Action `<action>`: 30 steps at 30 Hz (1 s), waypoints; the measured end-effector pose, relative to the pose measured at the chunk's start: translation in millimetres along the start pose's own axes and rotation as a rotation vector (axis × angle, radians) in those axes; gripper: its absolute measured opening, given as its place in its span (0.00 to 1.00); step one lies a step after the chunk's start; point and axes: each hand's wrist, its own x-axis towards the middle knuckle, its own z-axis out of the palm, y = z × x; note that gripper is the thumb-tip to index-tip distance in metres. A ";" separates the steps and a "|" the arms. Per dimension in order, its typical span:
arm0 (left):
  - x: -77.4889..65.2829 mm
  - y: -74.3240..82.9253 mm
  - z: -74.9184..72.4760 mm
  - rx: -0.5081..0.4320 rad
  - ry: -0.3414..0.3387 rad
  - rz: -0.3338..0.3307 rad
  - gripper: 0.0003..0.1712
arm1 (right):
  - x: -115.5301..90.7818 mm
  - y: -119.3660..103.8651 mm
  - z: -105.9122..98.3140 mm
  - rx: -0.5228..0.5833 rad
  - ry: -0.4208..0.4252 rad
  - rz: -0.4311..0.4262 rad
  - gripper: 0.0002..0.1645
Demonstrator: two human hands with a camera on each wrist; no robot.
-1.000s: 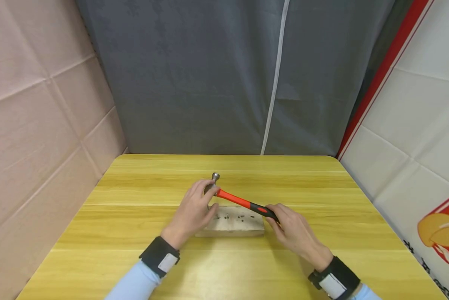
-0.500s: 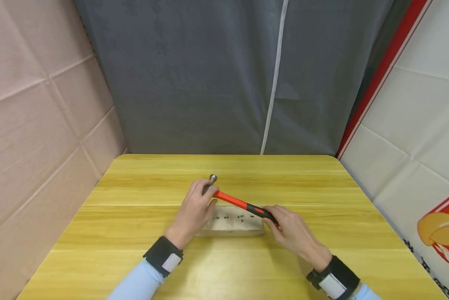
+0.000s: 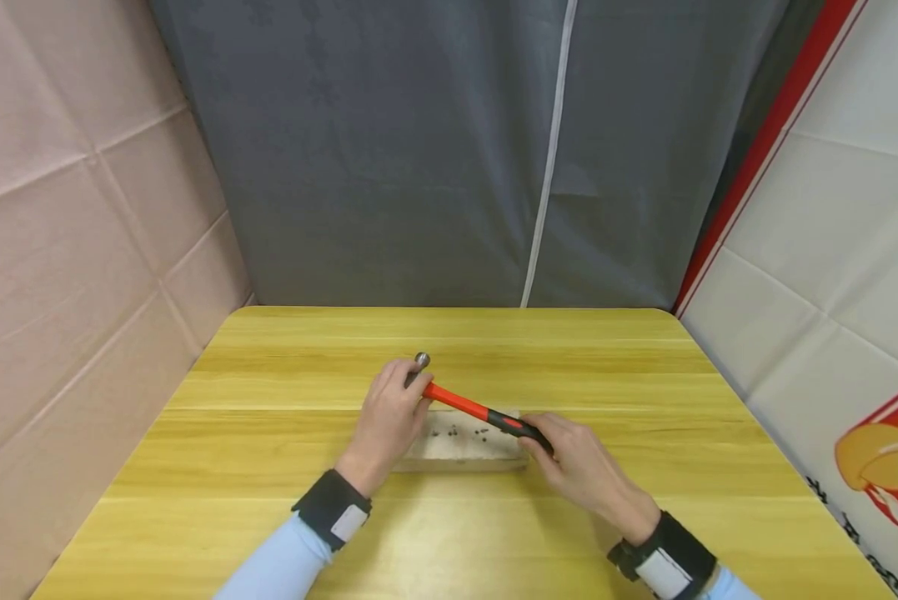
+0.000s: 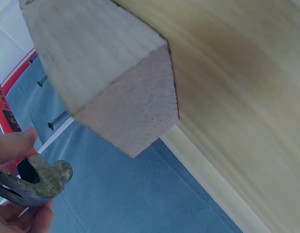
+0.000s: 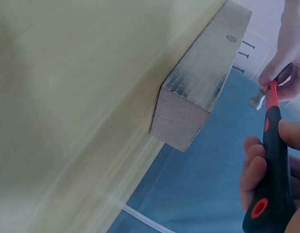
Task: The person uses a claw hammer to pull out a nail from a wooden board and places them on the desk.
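A claw hammer (image 3: pixel 456 401) with a red and black handle is held over a wooden block (image 3: pixel 459 464). My left hand (image 3: pixel 388 414) grips its metal head; in the left wrist view the fingers and thumb (image 4: pixel 16 145) pinch around the head (image 4: pixel 45 179), whose round face stays uncovered. The black grip (image 5: pixel 276 170) lies in my right hand (image 3: pixel 579 462), its fingers curled round it near the butt end. Several nails (image 5: pixel 243 55) stick up from the block's top face, and the hammer passes above them without visible contact.
The block lies on a yellow wood-grain table (image 3: pixel 268 450). A grey curtain (image 3: pixel 388 167) hangs behind the far table edge. Pale cloth sheets (image 3: pixel 81 250) flank the left side, and a white printed sheet (image 3: pixel 831 250) the right.
The hammer has shifted slightly left, with its handle end a little lower, and its head has turned somewhat. Both hands keep their hold; the block has stayed in place.
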 end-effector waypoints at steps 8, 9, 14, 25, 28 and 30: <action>-2.6 0.0 -0.5 0.066 -0.039 0.020 0.22 | 4.2 -1.2 -7.4 -0.016 -0.026 0.010 0.17; -2.7 -0.3 0.0 0.065 -0.043 0.022 0.22 | 5.3 -1.2 -8.4 -0.025 -0.025 0.007 0.16; -3.6 -1.0 1.5 0.072 -0.063 0.032 0.20 | 9.9 -2.5 -12.5 -0.080 -0.015 0.005 0.16; -4.4 0.2 3.3 0.111 -0.070 0.033 0.19 | 13.3 -6.4 -23.0 -0.125 0.008 0.002 0.17; -3.2 -0.2 3.2 0.116 -0.052 0.039 0.19 | 12.9 -5.9 -27.0 -0.133 0.028 -0.012 0.17; -2.5 -0.6 3.0 0.115 -0.044 0.039 0.20 | 12.4 -5.4 -30.1 -0.124 0.055 -0.019 0.19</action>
